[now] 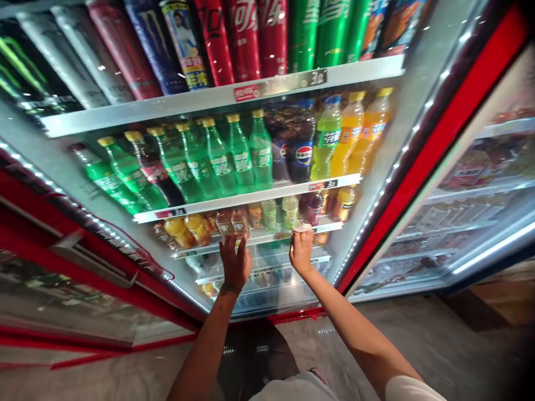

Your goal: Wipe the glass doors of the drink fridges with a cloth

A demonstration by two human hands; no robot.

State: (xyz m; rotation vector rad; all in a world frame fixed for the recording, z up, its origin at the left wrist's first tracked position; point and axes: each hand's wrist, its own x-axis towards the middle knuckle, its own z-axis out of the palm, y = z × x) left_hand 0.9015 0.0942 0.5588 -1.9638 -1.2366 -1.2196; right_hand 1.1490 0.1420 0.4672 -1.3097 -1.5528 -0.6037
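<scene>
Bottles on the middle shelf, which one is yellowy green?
The lime-green bottle, just right of the cola bottles; the others are darker green, dark or orange.

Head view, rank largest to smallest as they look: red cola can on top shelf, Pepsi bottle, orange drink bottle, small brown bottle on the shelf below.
1. Red cola can: looks largest, but it's cropped and nearer the camera, so unsure.
2. Pepsi bottle and orange drink bottle: look alike, unranked.
3. Small brown bottle.

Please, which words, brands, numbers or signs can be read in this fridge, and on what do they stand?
"雪碧" on the green bottles
"可口可乐", cut off, on the red cans
"3", then blurred, on the shelf tag
Pepsi globe logo on the dark bottle
Too blurred: the orange bottles
Too small: the small bottles
</scene>
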